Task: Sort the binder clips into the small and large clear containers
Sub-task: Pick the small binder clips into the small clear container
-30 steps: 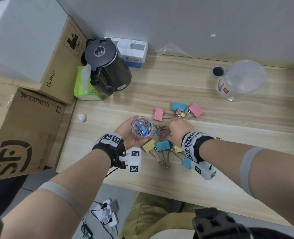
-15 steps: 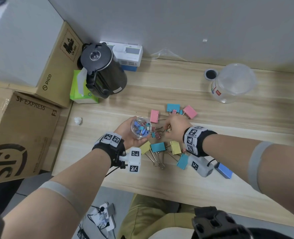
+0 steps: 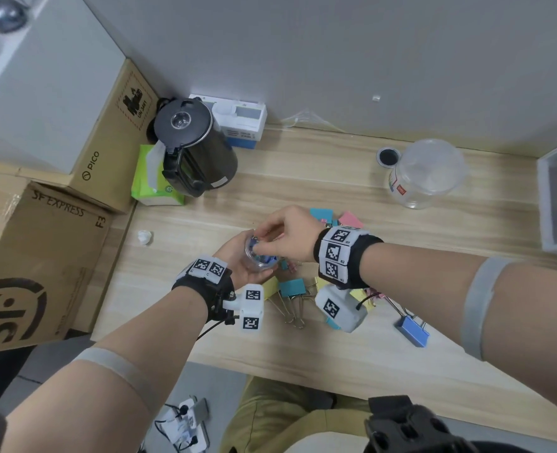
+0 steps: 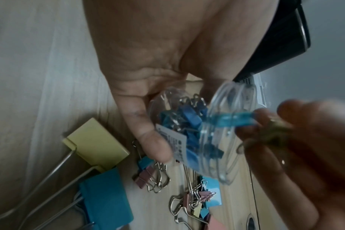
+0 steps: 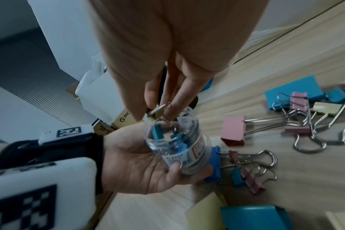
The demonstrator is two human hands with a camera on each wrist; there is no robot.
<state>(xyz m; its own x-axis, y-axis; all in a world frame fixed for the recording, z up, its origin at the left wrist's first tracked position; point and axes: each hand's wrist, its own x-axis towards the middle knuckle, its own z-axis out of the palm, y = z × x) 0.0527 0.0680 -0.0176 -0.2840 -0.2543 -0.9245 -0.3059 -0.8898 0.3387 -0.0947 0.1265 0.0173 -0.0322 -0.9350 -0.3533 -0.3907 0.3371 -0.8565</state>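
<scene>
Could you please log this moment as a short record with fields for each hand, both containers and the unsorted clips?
left hand: holds the small clear plastic jar, partly filled with small clips
right hand: pinches a small clip at the jar's mouth
large clear plastic container: upright on the wooden desk, apart from both hands
unsorted clips: mixed sizes on the desk
</scene>
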